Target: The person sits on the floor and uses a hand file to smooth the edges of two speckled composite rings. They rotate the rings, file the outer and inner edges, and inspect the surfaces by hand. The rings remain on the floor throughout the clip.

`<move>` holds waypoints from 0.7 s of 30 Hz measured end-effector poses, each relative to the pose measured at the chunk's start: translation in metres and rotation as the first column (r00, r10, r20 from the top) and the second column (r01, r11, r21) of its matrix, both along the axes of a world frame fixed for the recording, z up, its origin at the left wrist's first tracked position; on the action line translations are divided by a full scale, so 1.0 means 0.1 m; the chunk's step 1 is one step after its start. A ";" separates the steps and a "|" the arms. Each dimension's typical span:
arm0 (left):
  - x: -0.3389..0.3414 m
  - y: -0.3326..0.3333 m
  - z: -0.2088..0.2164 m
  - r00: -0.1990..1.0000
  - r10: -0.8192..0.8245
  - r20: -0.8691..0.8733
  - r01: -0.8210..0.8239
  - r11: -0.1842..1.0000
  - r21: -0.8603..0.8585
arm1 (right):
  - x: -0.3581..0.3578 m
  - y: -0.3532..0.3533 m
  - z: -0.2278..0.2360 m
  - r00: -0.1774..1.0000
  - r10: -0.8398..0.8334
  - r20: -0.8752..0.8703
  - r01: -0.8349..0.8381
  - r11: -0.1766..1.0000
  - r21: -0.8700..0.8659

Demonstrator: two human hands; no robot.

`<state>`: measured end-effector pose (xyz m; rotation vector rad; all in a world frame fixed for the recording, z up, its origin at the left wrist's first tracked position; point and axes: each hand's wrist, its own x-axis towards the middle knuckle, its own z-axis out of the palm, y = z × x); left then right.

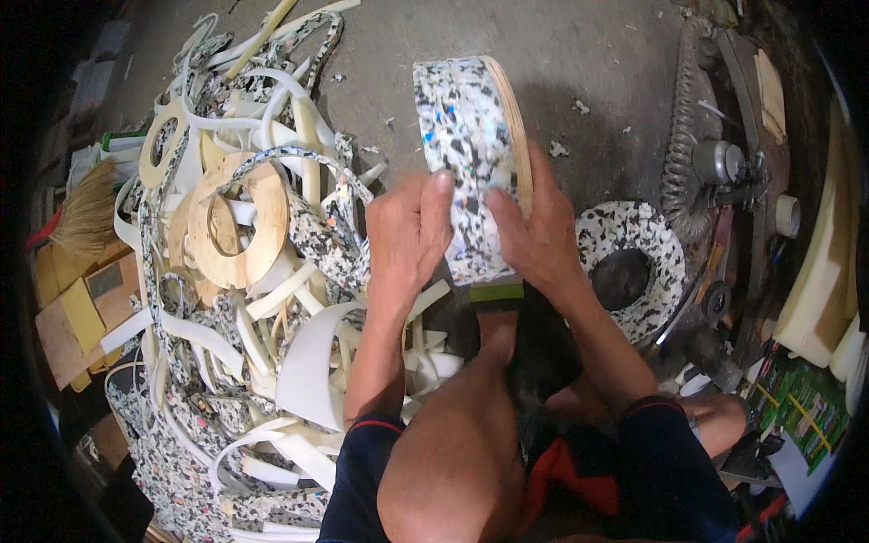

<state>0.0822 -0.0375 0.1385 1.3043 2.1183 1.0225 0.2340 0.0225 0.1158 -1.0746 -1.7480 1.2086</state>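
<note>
Speckled foam piece (466, 149) with wooden rim (515, 118) is standing edge-up between both hands, beyond the knee. Left hand (405, 228) is clasping its left side, thumb on foam; right hand (543, 231) is gripping the rim side, thumb on foam; other fingers partly hidden. Flat speckled ring (668, 237) is lying right; wooden ring (270, 242) is resting on offcut pile (312, 366), left.

1. The grey floor (606, 63) is the support.
2. A tangled heap of pale and speckled offcuts (213, 339) covers its left.
3. A speckled ring (665, 258) lies at right.
4. Small crumbs (558, 148) lie between.
</note>
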 end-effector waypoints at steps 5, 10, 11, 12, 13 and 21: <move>0.04 0.06 0.04 0.985 0.168 0.031 -0.167 0.985 -0.040 | 0.07 0.18 0.10 0.989 -0.052 0.136 0.076 0.982 -0.174; 0.01 0.28 0.14 0.987 0.158 0.004 -0.157 0.983 -0.097 | -0.10 0.35 0.14 0.986 -0.041 0.162 0.063 0.989 -0.136; 0.01 0.30 0.16 0.988 0.152 -0.001 -0.151 0.982 -0.116 | -0.11 0.34 0.16 0.991 -0.025 0.128 0.041 0.992 -0.121; 0.01 0.30 0.18 0.990 0.139 0.007 -0.137 0.981 -0.136 | -0.12 0.32 0.16 0.995 -0.007 0.095 0.017 0.994 -0.105; 0.01 0.30 0.19 0.992 0.126 0.015 -0.123 0.980 -0.156 | -0.12 0.29 0.17 0.996 -0.013 0.091 0.023 0.994 -0.105; 0.05 0.14 0.16 0.999 0.039 -0.029 -0.040 0.998 -0.047 | -0.02 0.17 0.12 0.999 0.017 0.044 -0.014 0.998 -0.063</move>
